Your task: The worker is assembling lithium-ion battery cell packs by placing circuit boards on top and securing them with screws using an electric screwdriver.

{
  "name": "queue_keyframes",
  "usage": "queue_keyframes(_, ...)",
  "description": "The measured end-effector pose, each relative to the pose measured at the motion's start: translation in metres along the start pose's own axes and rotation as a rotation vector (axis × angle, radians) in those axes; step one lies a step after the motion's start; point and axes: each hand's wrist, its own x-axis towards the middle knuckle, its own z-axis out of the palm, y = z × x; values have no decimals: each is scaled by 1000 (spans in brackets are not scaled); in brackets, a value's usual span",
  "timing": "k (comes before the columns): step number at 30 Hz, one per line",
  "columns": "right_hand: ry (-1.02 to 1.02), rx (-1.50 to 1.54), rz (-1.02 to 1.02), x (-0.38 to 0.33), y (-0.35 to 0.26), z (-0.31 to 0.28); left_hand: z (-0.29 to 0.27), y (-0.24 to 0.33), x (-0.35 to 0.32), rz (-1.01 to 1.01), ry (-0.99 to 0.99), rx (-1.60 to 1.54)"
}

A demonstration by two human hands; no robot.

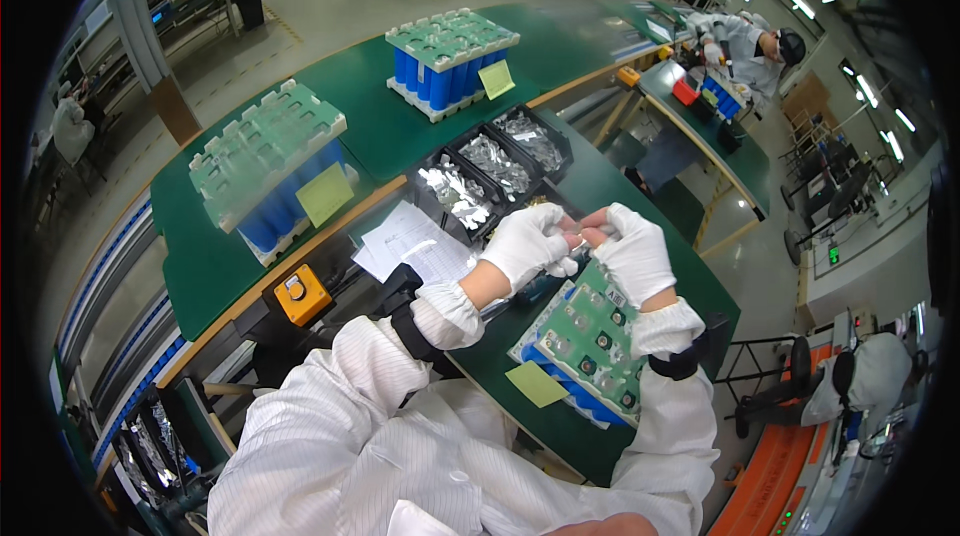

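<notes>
Both hands wear white gloves with bare fingertips and meet above the far end of a battery pack (pixel 580 326). That pack has blue cells under a green top board and a yellow note on its near side. My left hand (pixel 530 244) is closed, thumb and fingers pinched together. Facing it, my right hand (pixel 632 248) is pinched too, its fingertips close to the left ones. A small pale piece seems to sit between the fingertips, too small to name. Just beyond the left hand are black bins (pixel 462 232) of shiny metal strips.
Two more battery packs, one nearer (pixel 268 161) and one farther (pixel 450 41), stand on the green mat at the left. Printed sheets (pixel 415 244) and an orange button box (pixel 303 294) lie left of my arm. A co-worker (pixel 745 51) is at another bench, far right.
</notes>
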Motion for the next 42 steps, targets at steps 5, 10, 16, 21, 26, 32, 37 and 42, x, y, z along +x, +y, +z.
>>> queue_keyframes(5,15,-202,44,-12,25,-17,5,-27,9,-41,14,-74)
queue_keyframes(10,25,-325,248,-15,62,-15,-6,-61,10,-141,60,-346)
queue_keyframes(16,-76,-354,279,-10,69,-8,-7,-62,-1,-214,10,-322)
queue_keyframes(21,38,-564,-52,-16,67,2,-3,-54,-4,-180,-1,-134)
queue_keyframes(26,3,-7,-9,-19,54,-2,7,-48,-9,-123,23,72)
queue_keyframes(32,-245,-253,60,-23,41,-9,10,-53,-6,-39,12,318)
queue_keyframes(37,-284,-311,149,-23,55,-15,3,-67,-3,64,111,313)
queue_keyframes(42,-334,6,388,-23,50,-14,-11,-55,1,-33,165,252)
